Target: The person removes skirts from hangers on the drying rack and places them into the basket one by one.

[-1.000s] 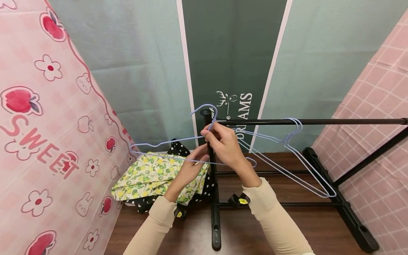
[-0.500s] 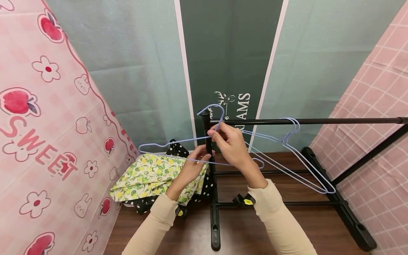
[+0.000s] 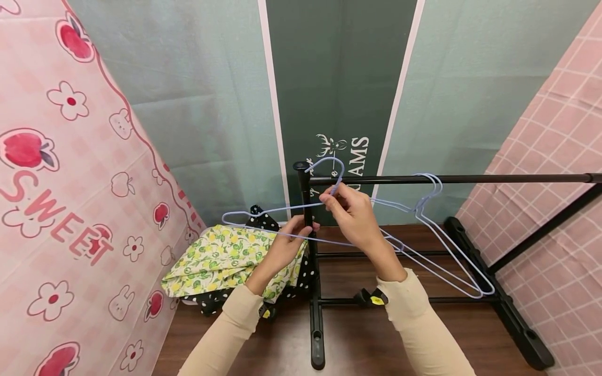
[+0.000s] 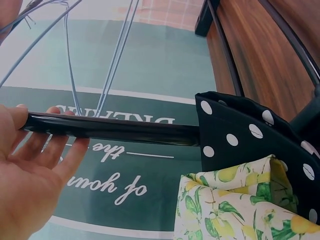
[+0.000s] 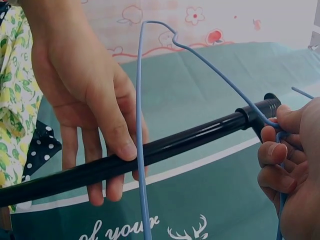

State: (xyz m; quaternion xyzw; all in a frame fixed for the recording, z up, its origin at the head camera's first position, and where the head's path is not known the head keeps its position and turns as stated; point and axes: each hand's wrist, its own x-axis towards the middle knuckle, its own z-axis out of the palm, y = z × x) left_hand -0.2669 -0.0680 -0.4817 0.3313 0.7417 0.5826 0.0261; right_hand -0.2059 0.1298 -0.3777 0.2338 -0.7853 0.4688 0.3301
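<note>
My right hand [image 3: 355, 216] pinches a blue wire clothes hanger [image 5: 139, 100] just below its hook. The hook stands over the left end of the rack's black top bar [image 3: 376, 180]; whether it touches the bar I cannot tell. The hanger's arms spread left and right across the rack's upright post [image 3: 306, 194]. My left hand [image 3: 284, 246] grips that post lower down, thumb on one side and fingers on the other, as the right wrist view shows. Farther along the bar hang blue wire hangers [image 3: 418, 204], bunched together.
Beside the post lies a heap of lemon-print cloth [image 3: 226, 256] over black polka-dot cloth [image 4: 230, 140]. The rack's feet [image 3: 317, 339] stand on a brown wood floor [image 3: 414, 350]. Pink printed cloth [image 3: 84, 198] hangs at left, pink checked cloth [image 3: 559, 183] at right.
My right hand has carried the hanger to the right, its hook passing from beyond the post top to above the bar. My left hand stays on the post.
</note>
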